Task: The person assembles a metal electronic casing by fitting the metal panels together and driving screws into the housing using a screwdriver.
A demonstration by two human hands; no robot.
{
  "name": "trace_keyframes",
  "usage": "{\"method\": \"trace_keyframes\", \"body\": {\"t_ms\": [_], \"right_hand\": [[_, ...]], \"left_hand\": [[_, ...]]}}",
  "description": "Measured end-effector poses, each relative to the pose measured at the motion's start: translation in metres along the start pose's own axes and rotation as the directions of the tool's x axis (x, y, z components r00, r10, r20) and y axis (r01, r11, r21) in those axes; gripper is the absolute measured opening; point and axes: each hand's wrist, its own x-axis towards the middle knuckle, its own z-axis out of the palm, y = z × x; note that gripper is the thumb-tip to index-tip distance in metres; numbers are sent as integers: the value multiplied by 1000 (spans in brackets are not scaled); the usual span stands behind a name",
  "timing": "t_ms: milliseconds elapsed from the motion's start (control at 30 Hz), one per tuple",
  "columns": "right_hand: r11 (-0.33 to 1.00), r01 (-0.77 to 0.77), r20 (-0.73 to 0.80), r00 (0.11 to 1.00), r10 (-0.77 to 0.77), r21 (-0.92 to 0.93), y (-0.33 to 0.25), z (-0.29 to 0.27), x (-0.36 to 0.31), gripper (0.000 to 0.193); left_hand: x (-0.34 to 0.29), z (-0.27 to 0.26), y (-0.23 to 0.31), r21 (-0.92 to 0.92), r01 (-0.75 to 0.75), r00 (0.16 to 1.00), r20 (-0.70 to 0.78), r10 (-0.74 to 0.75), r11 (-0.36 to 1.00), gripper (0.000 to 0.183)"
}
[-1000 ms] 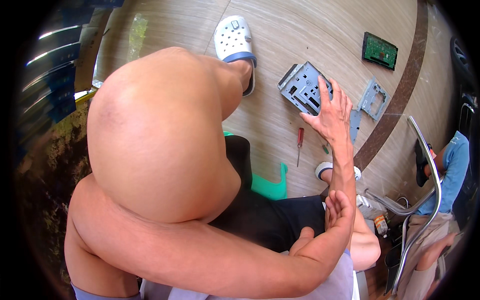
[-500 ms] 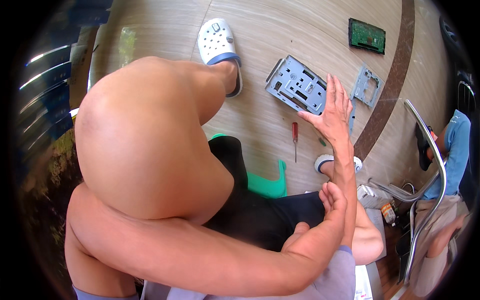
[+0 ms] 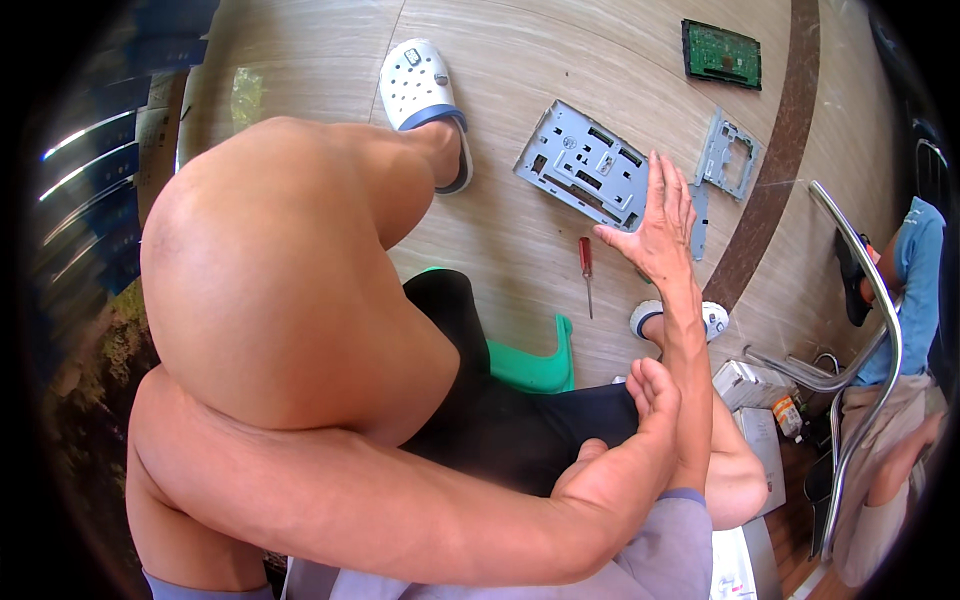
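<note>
A grey metal plate with many cut-outs [image 3: 575, 155] lies on the tiled floor. My right hand [image 3: 660, 225] is over its right end, fingers stretched and thumb spread, hiding that edge; whether skin touches metal I cannot tell. A red-handled screwdriver [image 3: 586, 260] lies below the plate. Another, smaller grey metal bracket [image 3: 722, 170] rests beyond my right fingers, with a grey strip [image 3: 699, 225] partly behind the hand. My left arm wraps around my raised left knee. Its hand [image 3: 635, 425] is open and empty, loosely curved against my right forearm.
A green circuit board in a black frame [image 3: 722, 55] lies at the far right. My white clog [image 3: 418, 90] stands left of the plate. A green plastic stool [image 3: 535, 368] shows beneath me. A metal-tube chair [image 3: 890, 320] and another person's leg [image 3: 915, 255] are on the right.
The plate has tipped flatter: its left side wall showed before and is now out of sight. My right hand keeps nearly the same spread pose. The view has shifted slightly.
</note>
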Motion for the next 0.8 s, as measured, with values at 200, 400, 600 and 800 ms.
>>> {"method": "trace_keyframes", "body": {"t_ms": [200,400,600,800], "right_hand": [[1000,15,4,1000,-15,-27,-2,-4,2,112],[1000,18,0,1000,-18,-25,-3,-2,1,111],[1000,-7,10,1000,8,-20,0,-2,-1,111],[1000,-22,7,1000,22,-10,-3,-1,0,110]], "left_hand": [[21,-20,13,5,-71,997,25,71,997,43],[57,-58,49,-36,-298,945,132,300,954,43],[83,-93,86,-149,-560,762,295,577,815,43],[79,-88,48,71,-626,769,222,599,777,37]]}}
